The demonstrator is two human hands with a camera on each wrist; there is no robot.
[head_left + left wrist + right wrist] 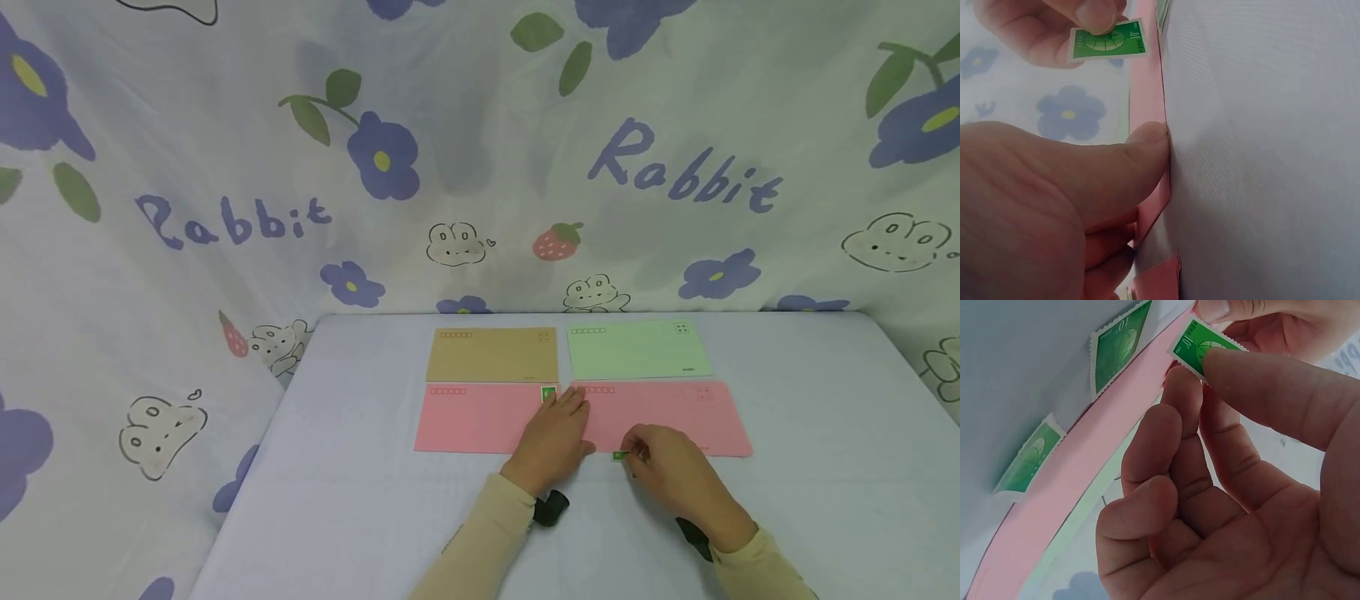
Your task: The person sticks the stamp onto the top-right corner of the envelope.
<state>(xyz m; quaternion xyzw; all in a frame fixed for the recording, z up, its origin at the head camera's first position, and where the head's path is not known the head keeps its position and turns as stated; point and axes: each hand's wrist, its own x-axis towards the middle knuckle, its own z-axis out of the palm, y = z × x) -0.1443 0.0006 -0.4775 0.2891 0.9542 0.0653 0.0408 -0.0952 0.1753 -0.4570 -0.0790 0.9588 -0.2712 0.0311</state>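
Observation:
Two pink envelopes lie side by side on the table. My left hand [551, 437] rests flat between them, its fingers over the left pink envelope's [472, 421] right end and the edge of the right pink envelope [660, 408]. In the left wrist view its thumb [1147, 153] presses the right envelope's near edge. My right hand [675, 471] pinches a green postage stamp [1190, 345] between thumb and finger, above that near edge. Two more green stamps [1121, 350] show in the right wrist view beside the pink envelope. Another stamp [549, 392] sits at the left envelope's upper right corner.
Behind the pink ones lie a brown envelope [491, 356] on the left and a light green envelope [637, 350] on the right. All rest on a white-covered table [352, 433]. A printed cloth [480, 150] hangs behind the table's far edge.

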